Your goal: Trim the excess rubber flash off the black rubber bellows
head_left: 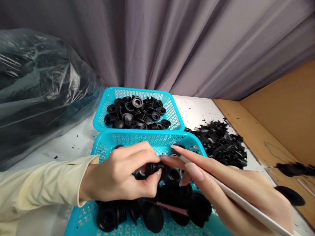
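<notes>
My left hand is closed around a black ribbed rubber part, held above the near blue basket. My right hand reaches in from the right with its fingers pressed along a thin white tool, whose tip meets the rubber part. The near basket holds several black rubber parts under my hands. A pale yellow sleeve covers my left forearm.
A second blue basket with several black ring-shaped parts stands behind. Black trimmed scraps are heaped on the white table at the right. A large plastic bag lies at the left. A cardboard wall stands at the right, with a grey curtain behind.
</notes>
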Action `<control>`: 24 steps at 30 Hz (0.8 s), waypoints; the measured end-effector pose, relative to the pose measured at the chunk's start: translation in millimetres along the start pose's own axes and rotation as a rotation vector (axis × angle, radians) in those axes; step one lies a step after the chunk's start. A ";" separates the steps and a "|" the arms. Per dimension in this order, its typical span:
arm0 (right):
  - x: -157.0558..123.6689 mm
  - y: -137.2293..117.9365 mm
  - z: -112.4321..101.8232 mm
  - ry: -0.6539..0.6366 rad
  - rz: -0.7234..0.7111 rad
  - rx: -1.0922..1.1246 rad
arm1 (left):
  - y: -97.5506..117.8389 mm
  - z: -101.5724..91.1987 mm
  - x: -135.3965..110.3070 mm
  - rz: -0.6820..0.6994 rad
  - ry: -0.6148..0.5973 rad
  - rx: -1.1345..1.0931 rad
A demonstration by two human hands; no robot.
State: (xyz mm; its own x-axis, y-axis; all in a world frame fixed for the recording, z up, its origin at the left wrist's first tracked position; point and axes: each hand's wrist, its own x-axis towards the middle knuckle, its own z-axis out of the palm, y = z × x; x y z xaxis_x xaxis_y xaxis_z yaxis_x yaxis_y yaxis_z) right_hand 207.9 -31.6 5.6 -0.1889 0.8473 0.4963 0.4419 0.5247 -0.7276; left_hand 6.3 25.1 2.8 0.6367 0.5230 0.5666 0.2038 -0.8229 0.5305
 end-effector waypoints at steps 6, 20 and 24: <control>18.3 -6.3 -9.1 -0.177 0.253 0.085 | 4.2 0.0 -0.3 0.016 0.013 0.068; 27.4 -1.7 -15.1 -0.345 0.464 0.286 | 3.0 -0.4 0.1 0.054 -0.128 0.071; 28.9 -1.8 -19.8 -0.423 0.452 0.255 | 1.6 1.8 -2.7 0.100 -0.124 0.111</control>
State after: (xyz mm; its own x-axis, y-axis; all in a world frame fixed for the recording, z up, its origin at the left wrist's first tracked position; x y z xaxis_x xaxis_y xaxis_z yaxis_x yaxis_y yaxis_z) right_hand 219.0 -9.7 30.6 -0.3846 0.9201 -0.0747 0.3475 0.0693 -0.9351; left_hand 6.2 22.0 1.0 0.7430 0.4115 0.5278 0.2110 -0.8924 0.3988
